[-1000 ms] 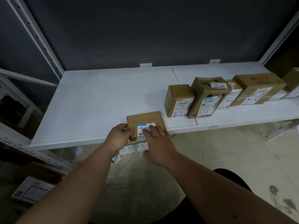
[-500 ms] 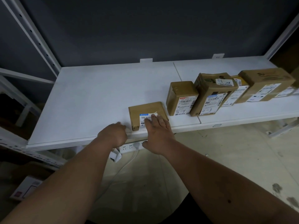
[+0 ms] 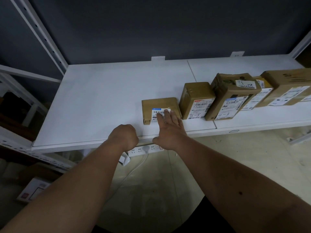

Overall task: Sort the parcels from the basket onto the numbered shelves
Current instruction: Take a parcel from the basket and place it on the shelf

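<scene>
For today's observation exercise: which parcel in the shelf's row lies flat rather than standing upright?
The leftmost parcel, the one under the right hand's fingers. It lies flat with its label facing up, while the parcels to its right stand tall.

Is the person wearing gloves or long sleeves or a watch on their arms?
No. Both arms are bare all the way up as far as the picture shows. The left hand and the right hand have no gloves, no rings that show, and no watch or band at the wrists. No sleeve is in view.
</scene>
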